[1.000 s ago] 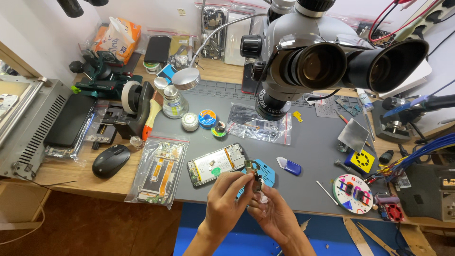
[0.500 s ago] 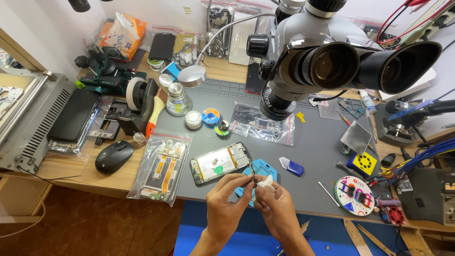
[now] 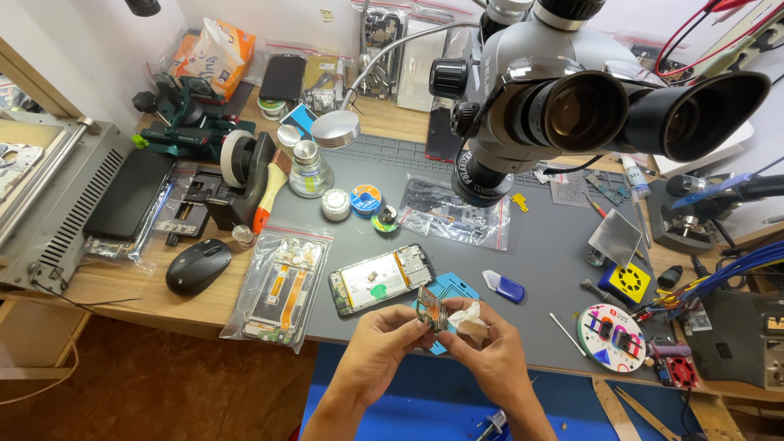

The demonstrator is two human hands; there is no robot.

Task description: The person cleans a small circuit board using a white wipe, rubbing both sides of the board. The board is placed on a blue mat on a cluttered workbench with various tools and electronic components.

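My left hand [image 3: 382, 341] pinches a small circuit board [image 3: 430, 306] upright near the front edge of the grey work mat [image 3: 539, 261]. My right hand [image 3: 488, 351] holds a crumpled white tissue [image 3: 469, 320] pressed against the board's right side. Just behind my hands lies an opened phone [image 3: 380, 278] with its insides showing, and a teal plastic frame [image 3: 452, 290] sits partly hidden under my fingers.
A big grey microscope head [image 3: 572, 98] hangs over the mat's back right. A plastic bag of phone parts [image 3: 280, 282] and a black mouse [image 3: 198, 265] lie left. A blue-white pry tool [image 3: 502, 286], round parts dish [image 3: 611, 336] and yellow square box [image 3: 625, 282] lie right.
My hands and the board have stayed in front of the opened phone. The tissue in my right hand is now pressed to the board; the view has shifted a little.
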